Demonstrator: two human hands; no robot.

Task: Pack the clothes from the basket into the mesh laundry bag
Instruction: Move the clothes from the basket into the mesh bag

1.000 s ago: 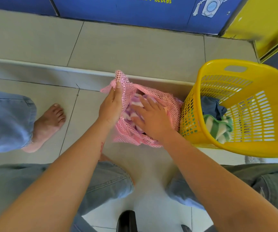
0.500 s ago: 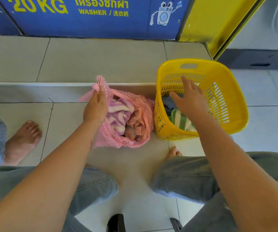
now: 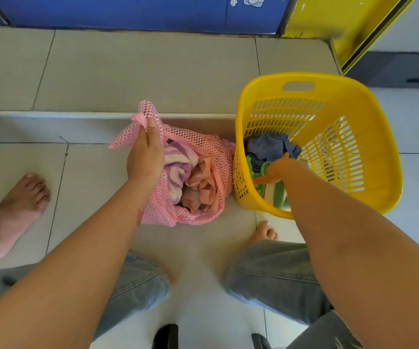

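Observation:
A pink mesh laundry bag (image 3: 203,144) lies open on the floor tiles with a purple-and-white striped cloth (image 3: 178,165) and a peach cloth (image 3: 203,182) inside. My left hand (image 3: 144,157) pinches the bag's rim and holds it up. To the right stands a yellow basket (image 3: 377,157) holding a blue-grey garment (image 3: 266,147) and a green-and-white striped cloth (image 3: 274,195). My right hand (image 3: 276,170) is down inside the basket on the clothes, fingers bent among them; whether it grips one is unclear.
A raised tiled step (image 3: 128,71) runs behind the bag, with a blue washer front (image 3: 128,8) and a yellow panel (image 3: 342,21) beyond. Another person's bare foot (image 3: 14,210) rests at the left. My knees in jeans (image 3: 266,273) and my toes (image 3: 264,233) are below.
My right hand left the mesh bag, crossed to the basket and has now sunk down into the clothes. My left hand kept hold of the bag's rim.

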